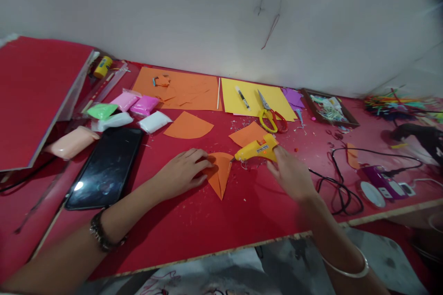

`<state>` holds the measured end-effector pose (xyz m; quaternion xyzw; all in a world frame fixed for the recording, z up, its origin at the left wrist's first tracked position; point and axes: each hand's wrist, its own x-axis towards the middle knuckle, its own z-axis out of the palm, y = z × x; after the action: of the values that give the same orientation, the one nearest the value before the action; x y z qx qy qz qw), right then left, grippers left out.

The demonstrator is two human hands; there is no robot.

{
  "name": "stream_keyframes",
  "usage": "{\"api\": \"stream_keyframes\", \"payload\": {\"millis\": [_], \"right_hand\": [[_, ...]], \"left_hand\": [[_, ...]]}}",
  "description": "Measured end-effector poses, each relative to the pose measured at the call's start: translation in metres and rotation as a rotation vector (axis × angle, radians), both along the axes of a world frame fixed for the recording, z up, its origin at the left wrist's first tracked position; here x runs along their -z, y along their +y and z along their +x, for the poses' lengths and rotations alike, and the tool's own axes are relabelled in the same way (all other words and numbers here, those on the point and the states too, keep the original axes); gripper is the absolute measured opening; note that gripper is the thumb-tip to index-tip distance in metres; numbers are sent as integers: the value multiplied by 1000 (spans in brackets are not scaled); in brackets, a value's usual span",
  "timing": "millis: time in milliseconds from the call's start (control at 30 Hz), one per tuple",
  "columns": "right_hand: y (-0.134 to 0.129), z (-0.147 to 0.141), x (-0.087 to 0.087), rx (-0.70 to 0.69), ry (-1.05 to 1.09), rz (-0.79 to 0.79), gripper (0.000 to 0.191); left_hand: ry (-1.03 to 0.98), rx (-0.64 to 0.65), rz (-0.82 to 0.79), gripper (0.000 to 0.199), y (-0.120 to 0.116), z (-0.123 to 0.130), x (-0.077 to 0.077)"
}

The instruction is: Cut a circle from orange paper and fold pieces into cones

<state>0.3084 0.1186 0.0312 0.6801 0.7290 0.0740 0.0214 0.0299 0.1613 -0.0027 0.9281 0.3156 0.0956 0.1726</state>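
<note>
An orange paper piece folded toward a cone (pixel 224 170) lies on the red tabletop, its point toward me. My left hand (pixel 185 169) is closed on its left edge, with the fingertips over the paper. In my right hand (pixel 292 173) is a yellow glue gun (pixel 258 149), gripped by its handle, a small red light lit on its side. The nozzle is at the upper right edge of the folded paper. Two flat orange paper wedges lie just beyond, one at the left (pixel 188 126) and one partly behind the glue gun (pixel 246 133).
Scissors (pixel 272 115) and a pen (pixel 242 97) lie on yellow paper (pixel 230 90). A black phone (pixel 105 168) and clay packets (pixel 144 105) are at left. A cable (pixel 341 179) runs to a purple extension socket (pixel 384 182) at right, near a tray (pixel 349 120).
</note>
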Motion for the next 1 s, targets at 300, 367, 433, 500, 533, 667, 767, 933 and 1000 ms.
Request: {"api": "stream_keyframes", "payload": {"millis": [300,367,433,500,533,667,767,933,1000], "right_hand": [[1,-1,0,0,16,-7,17],[0,-1,2,-1,20,21,18],[-1,1,5,12,38,66,21],[-4,3,9,39,89,116,29],[-6,6,10,62,122,138,33],[-15,29,14,252,259,193,36],[-21,67,15,348,334,230,30],[-31,143,22,533,250,343,29],[-33,162,31,556,218,339,27]], "left_hand": [[-8,5,14,24,2,-1,2],[-8,2,22,23,3,-1,3],[-3,0,29,23,4,-1,4],[1,1,29,23,4,-1,4],[1,1,26,23,4,-2,4],[-20,-12,11,23,4,-2,4],[-54,-37,-16,22,3,-1,5],[-135,-225,-9,44,0,-2,9],[-116,-285,5,51,-1,-2,10]]}}
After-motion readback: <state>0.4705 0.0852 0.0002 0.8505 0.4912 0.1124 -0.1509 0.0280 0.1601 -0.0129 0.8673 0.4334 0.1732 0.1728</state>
